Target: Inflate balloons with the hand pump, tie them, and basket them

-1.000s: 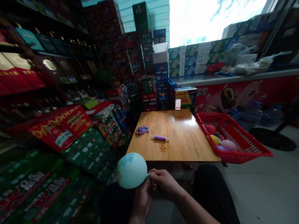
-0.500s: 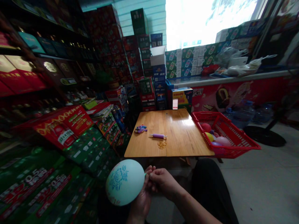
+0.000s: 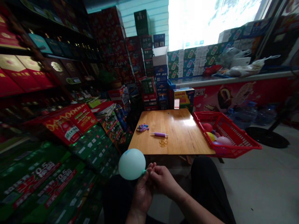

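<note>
Item: pale-green balloon (image 3: 132,164), inflated, sitting left of my hands, near the table (image 3: 182,140). Handling: I am judging firm pressure on the neck (image 3: 144,171) best; slackness would risk leaking air. Grip: left hand (image 3: 142,193) is pinching that neck; right hand (image 3: 163,181) is pressing fingertips together beside it, contents hidden.

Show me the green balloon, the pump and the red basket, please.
Green balloon (image 3: 132,164): head view, on the middle of its round body.
Pump (image 3: 160,134): head view, on its purple barrel.
Red basket (image 3: 235,133): head view, on its slotted inner wall.
</note>
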Demonstrator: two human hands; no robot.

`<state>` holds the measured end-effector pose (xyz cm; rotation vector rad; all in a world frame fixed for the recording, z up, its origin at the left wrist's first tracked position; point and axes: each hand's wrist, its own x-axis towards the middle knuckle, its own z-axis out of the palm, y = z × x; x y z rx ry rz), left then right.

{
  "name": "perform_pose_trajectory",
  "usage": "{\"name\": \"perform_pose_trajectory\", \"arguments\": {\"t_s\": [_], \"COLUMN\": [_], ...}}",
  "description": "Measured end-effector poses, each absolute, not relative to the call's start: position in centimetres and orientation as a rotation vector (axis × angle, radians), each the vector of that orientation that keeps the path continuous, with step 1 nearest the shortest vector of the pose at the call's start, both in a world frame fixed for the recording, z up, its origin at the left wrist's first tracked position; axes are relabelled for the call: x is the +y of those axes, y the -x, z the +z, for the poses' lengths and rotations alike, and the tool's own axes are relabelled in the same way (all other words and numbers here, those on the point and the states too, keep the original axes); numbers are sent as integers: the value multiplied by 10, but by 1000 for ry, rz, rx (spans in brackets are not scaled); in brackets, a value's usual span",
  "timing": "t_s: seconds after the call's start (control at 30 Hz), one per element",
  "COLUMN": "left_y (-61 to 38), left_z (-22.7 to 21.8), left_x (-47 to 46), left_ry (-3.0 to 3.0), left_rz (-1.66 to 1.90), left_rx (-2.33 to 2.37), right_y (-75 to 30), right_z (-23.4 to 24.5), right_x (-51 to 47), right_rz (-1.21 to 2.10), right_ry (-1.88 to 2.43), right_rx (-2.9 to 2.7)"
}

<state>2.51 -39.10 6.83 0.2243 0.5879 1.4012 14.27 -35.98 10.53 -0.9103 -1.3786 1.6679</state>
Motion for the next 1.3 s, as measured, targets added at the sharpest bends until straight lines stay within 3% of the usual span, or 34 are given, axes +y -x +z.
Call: {"name": "perform_pose_trajectory", "arguments": {"t_s": [0.17,0.53,0.77,0.97,1.13,1.3], "left_y": [-28,-29,-34,-40,-21,-13], "left_z": [65,63,73,85,92,99], "left_x": [-389,-396,-394,-412,-420,-407], "left_ry": [-141,-147,-121,-614,-1103,-1470], "left_rz": [1406,1443,1459,1301,1381,1486], "left_rx": [608,612,615,1014,1418,1463], "right_y": [-145,-135,-123,-139,-155,-155], "right_z": [103,98,93,98,91,86], "right_x": [-362,-363,-356,-325,-317,-327], "right_rz": [1303,1813,1657,1126,1197,1143], "right_ry": [1055,847,1033,1350,1327,1174], "right_rx": [-1601,-1197,-1241,-1485,-1610,-1821]}}
